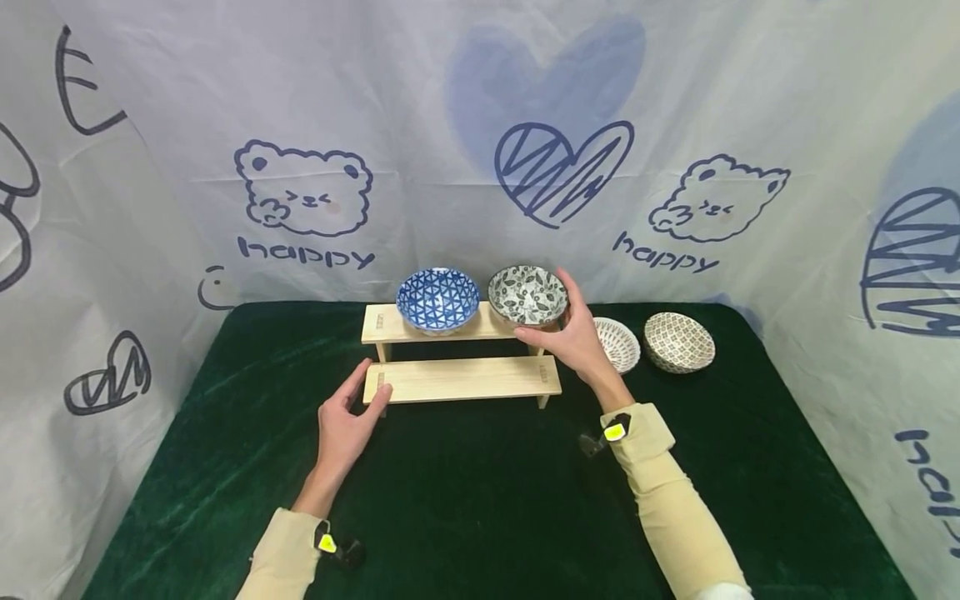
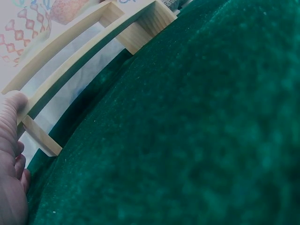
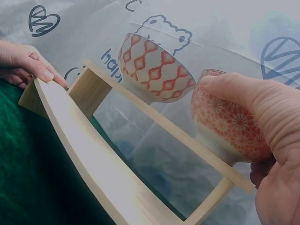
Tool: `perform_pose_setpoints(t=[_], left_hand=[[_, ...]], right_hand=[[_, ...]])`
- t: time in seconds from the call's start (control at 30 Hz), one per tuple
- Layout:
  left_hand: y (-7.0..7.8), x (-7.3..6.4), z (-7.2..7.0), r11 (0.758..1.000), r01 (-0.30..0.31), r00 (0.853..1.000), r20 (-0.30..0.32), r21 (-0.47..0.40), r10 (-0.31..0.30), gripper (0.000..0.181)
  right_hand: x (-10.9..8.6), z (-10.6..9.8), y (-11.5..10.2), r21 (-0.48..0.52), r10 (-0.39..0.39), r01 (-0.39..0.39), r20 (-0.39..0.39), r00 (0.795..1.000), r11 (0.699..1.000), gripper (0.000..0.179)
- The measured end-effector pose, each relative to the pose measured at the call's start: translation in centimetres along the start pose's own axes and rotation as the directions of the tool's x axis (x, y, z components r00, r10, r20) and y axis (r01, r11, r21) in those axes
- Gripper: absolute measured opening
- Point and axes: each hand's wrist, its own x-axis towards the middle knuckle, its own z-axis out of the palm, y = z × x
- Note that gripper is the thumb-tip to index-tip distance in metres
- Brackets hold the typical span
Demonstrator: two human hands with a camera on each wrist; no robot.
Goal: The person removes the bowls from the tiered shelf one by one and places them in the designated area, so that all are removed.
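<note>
A two-step wooden display stand (image 1: 462, 380) stands on the green cloth. My left hand (image 1: 347, 425) grips the left end of its lower step, the thumb (image 2: 16, 101) on the board's near edge. On the upper step's right end sits a bowl with black-and-white leaf patterns inside (image 1: 528, 296). My right hand (image 1: 573, 329) holds that bowl by its right side, thumb at the near rim; its outside (image 3: 225, 112) shows red flowers. Left of it, a blue-and-white bowl (image 1: 438, 300) rests on the same step, with red diamonds outside (image 3: 152, 68).
Right of the stand, a white bowl with small dashes (image 1: 618, 345) leans on its side, partly behind my right hand. Beside it lies a tilted bowl with a brown lattice pattern (image 1: 679, 342). A white printed curtain (image 1: 420, 125) hangs behind the green cloth (image 1: 480, 508).
</note>
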Motion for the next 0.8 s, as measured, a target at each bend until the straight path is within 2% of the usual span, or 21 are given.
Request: perform_pose_setpoints(t=[0.13, 0.4, 0.8], left_hand=[[-0.01, 0.02, -0.10, 1.000, 0.013, 1.000, 0.007, 0.010, -0.013, 0.065], [0.20, -0.04, -0.09, 1.000, 0.024, 1.000, 0.011, 0.012, -0.024, 0.065], [0.14, 0.12, -0.09, 1.000, 0.017, 1.000, 0.010, 0.014, -0.017, 0.065]], right_hand=[[-0.03, 0.25, -0.03, 0.013, -0.013, 0.014, -0.012, 1.000, 1.000, 0.117], [-0.11, 0.85, 0.42, 0.037, -0.089, 0.092, -0.079, 0.993, 0.995, 0.111], [-0.52, 0.98, 0.80, 0.058, -0.119, 0.128, -0.136, 0.983, 0.990, 0.106]])
